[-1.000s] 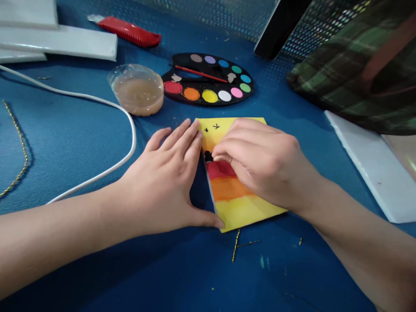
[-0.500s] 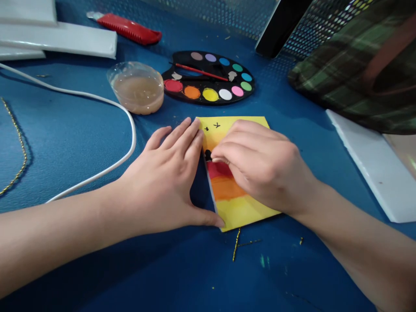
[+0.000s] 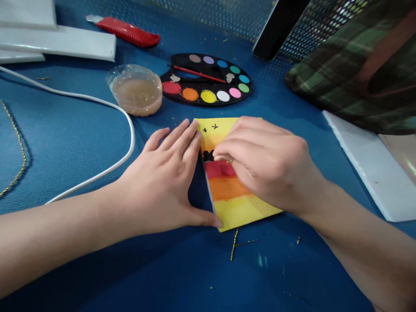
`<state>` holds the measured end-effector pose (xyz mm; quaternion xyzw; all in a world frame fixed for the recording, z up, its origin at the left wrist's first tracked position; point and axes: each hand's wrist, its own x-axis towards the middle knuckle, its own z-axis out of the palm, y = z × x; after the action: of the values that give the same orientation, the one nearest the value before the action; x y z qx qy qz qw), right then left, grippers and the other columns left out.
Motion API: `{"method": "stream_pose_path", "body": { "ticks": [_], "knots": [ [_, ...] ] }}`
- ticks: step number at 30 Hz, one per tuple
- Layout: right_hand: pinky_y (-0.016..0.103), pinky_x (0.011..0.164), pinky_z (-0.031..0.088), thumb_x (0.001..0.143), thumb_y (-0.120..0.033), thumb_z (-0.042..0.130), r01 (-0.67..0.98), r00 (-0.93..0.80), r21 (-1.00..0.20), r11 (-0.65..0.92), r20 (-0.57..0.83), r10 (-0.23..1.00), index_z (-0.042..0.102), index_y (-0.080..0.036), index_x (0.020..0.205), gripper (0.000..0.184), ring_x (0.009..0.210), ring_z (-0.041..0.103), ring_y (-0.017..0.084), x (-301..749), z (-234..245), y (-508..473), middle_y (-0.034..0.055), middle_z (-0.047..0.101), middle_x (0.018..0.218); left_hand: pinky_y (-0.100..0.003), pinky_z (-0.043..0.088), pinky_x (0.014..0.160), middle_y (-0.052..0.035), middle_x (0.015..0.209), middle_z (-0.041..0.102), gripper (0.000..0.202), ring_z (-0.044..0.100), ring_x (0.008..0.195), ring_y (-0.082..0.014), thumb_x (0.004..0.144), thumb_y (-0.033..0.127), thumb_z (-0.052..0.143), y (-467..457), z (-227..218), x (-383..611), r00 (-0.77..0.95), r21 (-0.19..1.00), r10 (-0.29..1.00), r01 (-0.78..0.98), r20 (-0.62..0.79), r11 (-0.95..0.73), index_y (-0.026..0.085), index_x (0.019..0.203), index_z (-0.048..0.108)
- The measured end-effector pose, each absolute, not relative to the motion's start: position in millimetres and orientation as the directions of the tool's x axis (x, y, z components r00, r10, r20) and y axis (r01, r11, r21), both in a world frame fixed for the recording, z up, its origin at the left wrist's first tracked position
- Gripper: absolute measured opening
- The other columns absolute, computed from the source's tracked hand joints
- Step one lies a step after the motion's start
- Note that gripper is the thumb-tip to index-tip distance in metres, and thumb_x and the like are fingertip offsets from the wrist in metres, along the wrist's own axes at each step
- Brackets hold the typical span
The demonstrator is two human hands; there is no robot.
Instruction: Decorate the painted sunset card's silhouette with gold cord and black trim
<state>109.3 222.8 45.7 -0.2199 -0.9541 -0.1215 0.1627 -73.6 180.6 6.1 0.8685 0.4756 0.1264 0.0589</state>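
Observation:
A small painted canvas (image 3: 232,203) with yellow, orange and red bands and black shapes lies on the blue table. My left hand (image 3: 165,182) rests flat beside its left edge, fingers stretched along that edge and thumb at the near corner. My right hand (image 3: 263,162) lies on top of the canvas with fingers curled and pressed together in a pinch near the black shapes. Something small and gold shows at the fingertips, too tiny to name.
A black paint palette (image 3: 206,80) with a red brush sits behind the canvas. A clear cup of murky water (image 3: 136,91), a white cable (image 3: 97,104), a red cutter (image 3: 125,30), white canvases (image 3: 58,41), gold cord (image 3: 16,143) and gold scraps (image 3: 234,243) lie around. Plaid cloth (image 3: 354,65) is at right.
My right hand has shifted slightly to the right over the canvas, uncovering more of the black shapes. My left hand has stayed in place.

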Motion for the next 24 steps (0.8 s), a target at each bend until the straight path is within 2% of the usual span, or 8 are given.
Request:
{"method": "stream_pose_path", "body": {
  "ticks": [9, 24],
  "knots": [
    [0.034, 0.066, 0.054, 0.090, -0.003, 0.040, 0.443, -0.857, 0.136, 0.886, 0.355, 0.374, 0.059, -0.013, 0.069, 0.031, 0.070, 0.057, 0.017, 109.9, 40.3, 224.7, 0.0066, 0.063, 0.070, -0.056, 0.026, 0.113, -0.0243, 0.150, 0.025, 0.127, 0.024, 0.141, -0.0373, 0.056, 0.088, 0.051, 181.3, 3.5, -74.3, 0.520, 0.243, 0.833, 0.797, 0.189, -0.553, -0.006, 0.140, 0.031],
    [0.034, 0.064, 0.052, 0.089, -0.004, 0.043, 0.454, -0.856, 0.177, 0.873, 0.358, 0.373, 0.062, -0.013, 0.069, 0.029, 0.067, 0.053, 0.017, 108.1, 38.1, 221.4, 0.0065, 0.061, 0.067, -0.053, 0.026, 0.114, -0.0222, 0.150, 0.024, 0.125, 0.024, 0.142, -0.0346, 0.057, 0.089, 0.047, 181.8, 4.3, -73.5, 0.513, 0.216, 0.840, 0.813, 0.173, -0.541, -0.002, 0.141, 0.032]
  ]
}}
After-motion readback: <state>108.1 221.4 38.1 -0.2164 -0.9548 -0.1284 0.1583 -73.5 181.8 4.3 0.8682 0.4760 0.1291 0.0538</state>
